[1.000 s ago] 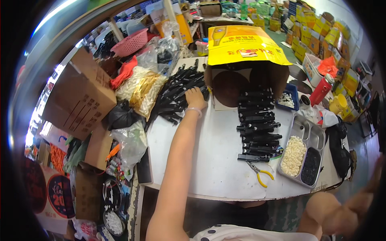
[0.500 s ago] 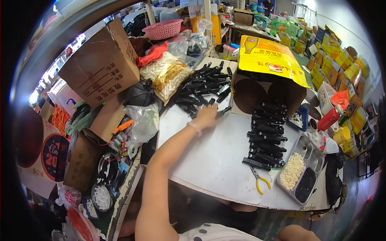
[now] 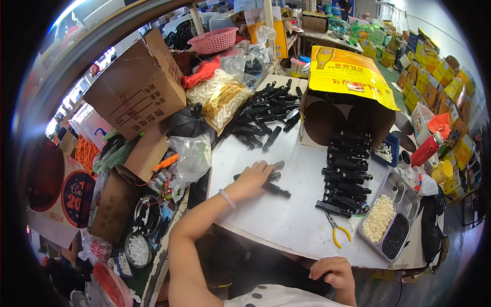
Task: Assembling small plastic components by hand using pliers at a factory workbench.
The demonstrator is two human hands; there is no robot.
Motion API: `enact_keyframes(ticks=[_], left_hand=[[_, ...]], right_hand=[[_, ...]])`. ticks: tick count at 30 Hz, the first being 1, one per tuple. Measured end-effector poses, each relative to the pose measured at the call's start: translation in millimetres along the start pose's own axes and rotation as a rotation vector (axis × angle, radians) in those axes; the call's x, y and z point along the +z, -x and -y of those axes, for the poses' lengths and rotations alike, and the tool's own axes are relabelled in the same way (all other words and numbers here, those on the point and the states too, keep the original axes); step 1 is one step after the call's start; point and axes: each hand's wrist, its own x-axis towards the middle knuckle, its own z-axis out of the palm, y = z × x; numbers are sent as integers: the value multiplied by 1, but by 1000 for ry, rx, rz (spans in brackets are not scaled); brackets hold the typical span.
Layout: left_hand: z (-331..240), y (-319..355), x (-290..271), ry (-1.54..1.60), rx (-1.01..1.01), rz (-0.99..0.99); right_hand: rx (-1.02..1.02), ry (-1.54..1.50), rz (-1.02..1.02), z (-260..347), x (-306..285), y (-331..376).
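My left hand [image 3: 254, 180], a pale bracelet on its wrist, lies on the left part of the white table with its fingers closed over several slim black plastic pieces [image 3: 276, 190]. Their ends stick out on both sides of the hand; their exact kind is unclear. Farther back spreads a loose pile of similar black pieces [image 3: 266, 109]. To the right, more are stacked in a column [image 3: 347, 176] before an open yellow-flapped carton [image 3: 353, 77]. My right hand [image 3: 332, 271] hovers at the table's front edge, fingers loosely bent, thumb apart, nothing visible in it.
Yellow-handled pliers [image 3: 337, 230] lie in front of the column. A metal compartment tray [image 3: 362, 225] of cream and black small parts stands right, near a blue tray [image 3: 393, 148] and red can [image 3: 427, 148]. Bags and a brown carton [image 3: 138, 87] crowd the left.
My left hand has come from the back pile toward me, bringing several black pieces along. My right hand has come into view at the table's front edge. The view has shifted slightly.
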Motion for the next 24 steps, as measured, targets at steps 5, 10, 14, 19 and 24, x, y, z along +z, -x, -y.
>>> enact_keyframes(ticks=[5, 10, 14, 19, 24], left_hand=[[-3, -28, 6, -59, -223, 43], [-2, -38, 7, -45, -174, 117], [-10, -5, 5, 124, -130, -63], [-63, 28, 10, 568, -75, -240], [-96, 62, 52, 708, 70, -512]], right_hand=[[122, -5, 147, -5, 8, -7], [152, 93, 187, -8, 12, -8], [322, 232, 36, -41, 13, -11], [346, -108, -376, -94, 18, -44], [107, -89, -365, -82, 39, -90]])
